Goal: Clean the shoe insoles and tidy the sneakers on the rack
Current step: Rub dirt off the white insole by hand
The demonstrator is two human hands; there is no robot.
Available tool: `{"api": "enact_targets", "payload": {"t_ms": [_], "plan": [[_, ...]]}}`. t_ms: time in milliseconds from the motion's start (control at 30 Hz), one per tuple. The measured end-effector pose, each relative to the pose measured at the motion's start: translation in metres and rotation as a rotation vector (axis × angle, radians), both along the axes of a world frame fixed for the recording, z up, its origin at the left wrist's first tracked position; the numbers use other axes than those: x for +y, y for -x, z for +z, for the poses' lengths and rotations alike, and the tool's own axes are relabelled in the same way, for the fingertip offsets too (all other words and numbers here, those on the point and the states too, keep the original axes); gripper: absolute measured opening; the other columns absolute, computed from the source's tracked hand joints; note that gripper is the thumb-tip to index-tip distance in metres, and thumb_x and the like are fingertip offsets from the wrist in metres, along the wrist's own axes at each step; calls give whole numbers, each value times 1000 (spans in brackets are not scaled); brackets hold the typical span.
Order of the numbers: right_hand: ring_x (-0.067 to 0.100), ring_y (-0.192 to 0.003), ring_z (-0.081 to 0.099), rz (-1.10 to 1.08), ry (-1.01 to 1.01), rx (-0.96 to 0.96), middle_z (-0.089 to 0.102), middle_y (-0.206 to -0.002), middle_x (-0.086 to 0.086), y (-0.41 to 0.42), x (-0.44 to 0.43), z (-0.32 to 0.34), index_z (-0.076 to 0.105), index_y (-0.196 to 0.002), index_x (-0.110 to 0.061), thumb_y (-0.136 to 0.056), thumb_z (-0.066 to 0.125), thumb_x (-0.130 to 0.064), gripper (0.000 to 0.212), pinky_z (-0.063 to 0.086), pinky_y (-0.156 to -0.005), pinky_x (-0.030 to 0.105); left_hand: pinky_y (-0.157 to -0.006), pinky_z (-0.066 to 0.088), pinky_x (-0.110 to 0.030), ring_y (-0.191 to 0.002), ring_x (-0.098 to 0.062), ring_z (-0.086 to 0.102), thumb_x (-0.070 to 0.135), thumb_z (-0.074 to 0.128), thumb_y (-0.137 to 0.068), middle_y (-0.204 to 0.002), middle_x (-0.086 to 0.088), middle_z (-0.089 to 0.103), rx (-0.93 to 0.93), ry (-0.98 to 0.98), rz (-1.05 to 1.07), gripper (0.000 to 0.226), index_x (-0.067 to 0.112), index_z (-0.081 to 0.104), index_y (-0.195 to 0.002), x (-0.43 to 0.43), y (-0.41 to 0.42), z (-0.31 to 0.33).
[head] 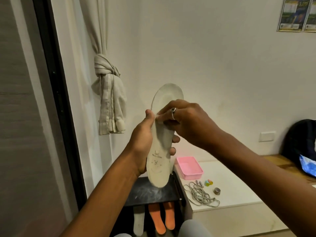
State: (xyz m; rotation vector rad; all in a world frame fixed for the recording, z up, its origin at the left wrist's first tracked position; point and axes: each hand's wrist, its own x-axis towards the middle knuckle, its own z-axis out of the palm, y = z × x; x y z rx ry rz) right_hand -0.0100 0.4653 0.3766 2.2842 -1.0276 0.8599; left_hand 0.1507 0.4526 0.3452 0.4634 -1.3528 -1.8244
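**A:** Where is the insole (161,151) sitting in relation to the fingers?

**B:** It is standing nearly upright in the air, toe end up and printed heel end down, above the dusty black rack top (142,192). The left hand (142,142) is gripping it around the middle. The thumb (149,115) is pressing along the left edge, and two fingertips (175,139) are curling round the right edge from behind.

**A:** And the right hand?

**B:** The right hand (189,124), which is wearing a ring (173,112), is coming in from the right. Its fingers (166,113) are bent and are lying across the face of the insole just above the left thumb. They are pinching a white scrap (159,119) against it. I cannot tell whether that scrap is a cloth or a wipe.

**A:** So the toe part is sticking out above both hands?

**B:** Yes, and the heel is hanging below the left palm.

**A:** What is lying underneath?

**B:** Two orange insoles (156,219) and a pale insole (138,223) are resting lower in the rack. On the white counter (230,189) to the right, a pink tray (193,175) is sitting near a heap of grey laces (200,195).
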Motion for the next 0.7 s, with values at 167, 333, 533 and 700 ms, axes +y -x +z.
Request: {"api": "enact_targets", "payload": {"t_ms": [167, 333, 533, 700], "plan": [[25, -91, 69, -141, 103, -135, 72, -101, 7, 20, -20, 17, 79, -93, -5, -83, 72, 3, 15, 60, -72, 42, -63, 45, -35, -73, -26, 56, 69, 17, -101, -109, -23, 66, -45, 18, -48, 78, 16, 72, -119, 0, 2, -4], [20, -100, 68, 60, -82, 107, 73, -109, 7, -6, 13, -10, 79, -104, -8, -82, 80, -3, 23, 60, -82, 29, -62, 44, -37, -63, -23, 58, 66, 20, -102, -80, -14, 66, -15, -29, -8, 74, 12, 69, -112, 0, -1, 1], [24, -95, 69, -41, 70, -1, 74, -105, 7, 28, -15, 26, 80, -100, -8, -82, 75, 2, 21, 60, -74, 43, -60, 50, -34, -77, -23, 60, 66, 15, -102, -120, -14, 69, -45, 51, -18, 76, 14, 62, -134, 1, 2, -1], [16, -103, 68, 141, -134, 198, 73, -112, 5, 9, 8, 4, 79, -105, -8, -83, 77, 4, 25, 60, -80, 31, -58, 49, -34, -69, -26, 61, 66, 18, -102, -89, -18, 67, -67, -12, 2, 79, 8, 64, -127, -1, -2, 0]]}}
